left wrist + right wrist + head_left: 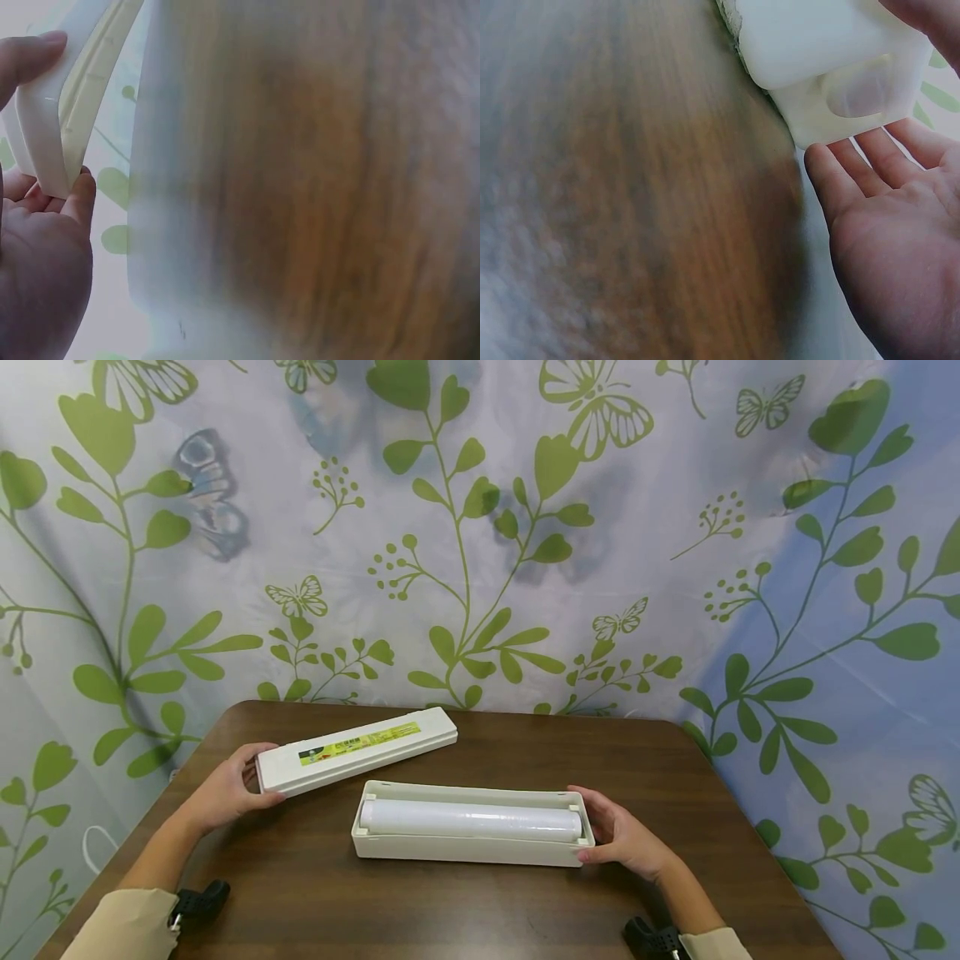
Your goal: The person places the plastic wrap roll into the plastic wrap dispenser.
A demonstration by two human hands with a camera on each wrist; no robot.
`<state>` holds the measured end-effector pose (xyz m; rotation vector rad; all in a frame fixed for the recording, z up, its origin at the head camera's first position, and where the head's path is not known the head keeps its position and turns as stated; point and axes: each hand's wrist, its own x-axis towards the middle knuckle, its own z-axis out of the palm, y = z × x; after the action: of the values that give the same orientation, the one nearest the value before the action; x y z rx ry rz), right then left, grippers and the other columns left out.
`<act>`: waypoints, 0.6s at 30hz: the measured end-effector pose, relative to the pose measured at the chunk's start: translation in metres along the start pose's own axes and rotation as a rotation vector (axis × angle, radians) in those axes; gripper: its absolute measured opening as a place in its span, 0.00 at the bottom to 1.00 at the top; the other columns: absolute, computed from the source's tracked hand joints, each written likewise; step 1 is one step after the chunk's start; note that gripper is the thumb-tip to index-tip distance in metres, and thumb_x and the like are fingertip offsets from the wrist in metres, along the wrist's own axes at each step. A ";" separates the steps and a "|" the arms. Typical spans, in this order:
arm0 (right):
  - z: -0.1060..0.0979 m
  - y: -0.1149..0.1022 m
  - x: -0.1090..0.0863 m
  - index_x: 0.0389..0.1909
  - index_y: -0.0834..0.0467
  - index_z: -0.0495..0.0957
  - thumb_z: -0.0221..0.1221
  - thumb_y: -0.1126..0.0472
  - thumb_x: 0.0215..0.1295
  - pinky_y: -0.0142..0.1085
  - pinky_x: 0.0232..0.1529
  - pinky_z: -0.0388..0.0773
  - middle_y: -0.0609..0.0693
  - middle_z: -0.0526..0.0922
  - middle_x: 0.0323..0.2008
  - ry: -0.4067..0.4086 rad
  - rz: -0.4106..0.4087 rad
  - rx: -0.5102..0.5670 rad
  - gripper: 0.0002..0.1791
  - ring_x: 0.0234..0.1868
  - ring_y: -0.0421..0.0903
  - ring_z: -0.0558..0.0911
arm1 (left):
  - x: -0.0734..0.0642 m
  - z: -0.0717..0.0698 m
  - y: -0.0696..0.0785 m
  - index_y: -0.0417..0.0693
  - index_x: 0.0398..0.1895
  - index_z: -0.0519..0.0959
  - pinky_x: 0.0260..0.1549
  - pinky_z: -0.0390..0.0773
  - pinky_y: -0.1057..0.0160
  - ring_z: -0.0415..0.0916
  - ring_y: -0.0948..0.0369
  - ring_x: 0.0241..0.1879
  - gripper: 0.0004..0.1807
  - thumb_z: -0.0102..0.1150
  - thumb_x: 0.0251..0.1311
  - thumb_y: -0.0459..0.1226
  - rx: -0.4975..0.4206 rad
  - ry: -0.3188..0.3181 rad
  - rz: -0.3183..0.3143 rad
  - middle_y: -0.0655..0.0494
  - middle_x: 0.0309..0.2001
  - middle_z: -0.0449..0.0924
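A long white plastic-wrap box [465,849] sits lidless on the brown table, with a roll of plastic wrap [472,821] lying inside. Its right end is held by my right hand [626,839], thumb at the near corner and fingers at the far side. In the right wrist view the fingers touch the white end wall [855,90]. Farther back and to the left is the white lid [412,739], slanted, bearing a yellow-green label [360,743]. My left hand [228,789] grips the lid's left end between thumb and fingers, also visible in the left wrist view.
The brown wooden table [420,910] has a rounded back edge against a curtain [480,568] with green leaves and butterflies. Black straps are on both wrists. A thin white loop [97,847] shows beyond the table's left edge.
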<state>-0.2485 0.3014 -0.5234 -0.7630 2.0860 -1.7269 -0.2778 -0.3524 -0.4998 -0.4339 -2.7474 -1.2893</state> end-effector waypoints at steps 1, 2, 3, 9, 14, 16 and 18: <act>0.000 0.000 0.000 0.79 0.68 0.47 0.71 0.71 0.57 0.34 0.59 0.79 0.71 0.58 0.74 -0.001 0.000 0.000 0.55 0.64 0.37 0.74 | 0.000 0.000 0.000 0.31 0.70 0.61 0.45 0.67 0.85 0.69 0.74 0.52 0.47 0.79 0.52 0.38 -0.012 0.006 0.005 0.33 0.64 0.67; 0.000 0.000 0.000 0.79 0.68 0.47 0.71 0.70 0.57 0.34 0.59 0.78 0.71 0.58 0.74 0.000 0.001 0.001 0.55 0.65 0.37 0.74 | 0.000 0.000 0.000 0.30 0.70 0.61 0.45 0.68 0.85 0.68 0.78 0.50 0.47 0.79 0.52 0.37 -0.025 0.007 0.010 0.32 0.64 0.67; 0.000 0.001 0.000 0.79 0.68 0.46 0.71 0.71 0.57 0.34 0.60 0.78 0.71 0.58 0.74 0.000 0.001 0.002 0.55 0.65 0.37 0.74 | -0.001 0.000 0.000 0.29 0.70 0.61 0.45 0.69 0.85 0.67 0.81 0.49 0.47 0.79 0.52 0.36 -0.039 0.011 0.015 0.31 0.64 0.68; -0.001 0.001 0.000 0.79 0.68 0.47 0.71 0.70 0.56 0.32 0.61 0.76 0.70 0.58 0.75 0.006 0.005 0.000 0.55 0.66 0.36 0.73 | -0.001 0.002 0.000 0.29 0.68 0.65 0.43 0.72 0.83 0.70 0.80 0.47 0.44 0.79 0.51 0.35 -0.057 0.060 0.048 0.32 0.61 0.72; -0.001 0.000 0.000 0.79 0.67 0.47 0.71 0.70 0.56 0.33 0.61 0.77 0.70 0.58 0.75 0.003 0.008 -0.002 0.56 0.66 0.36 0.73 | -0.002 0.001 -0.001 0.31 0.66 0.68 0.42 0.72 0.83 0.71 0.81 0.46 0.43 0.80 0.50 0.36 -0.031 0.100 0.052 0.32 0.60 0.74; -0.001 0.000 0.000 0.79 0.67 0.47 0.71 0.70 0.56 0.33 0.61 0.77 0.70 0.58 0.75 0.001 0.010 0.000 0.56 0.66 0.36 0.73 | -0.002 0.001 -0.002 0.31 0.66 0.69 0.42 0.72 0.84 0.70 0.82 0.46 0.42 0.80 0.50 0.36 -0.023 0.109 0.049 0.32 0.59 0.74; -0.001 -0.001 0.000 0.80 0.67 0.47 0.71 0.70 0.56 0.33 0.60 0.77 0.70 0.58 0.75 0.002 0.013 0.000 0.56 0.66 0.36 0.73 | -0.002 0.001 -0.002 0.32 0.66 0.70 0.42 0.73 0.84 0.70 0.83 0.46 0.42 0.80 0.50 0.36 -0.024 0.118 0.047 0.31 0.59 0.75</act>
<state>-0.2488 0.3026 -0.5223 -0.7466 2.0882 -1.7213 -0.2759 -0.3532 -0.5021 -0.4073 -2.6118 -1.2949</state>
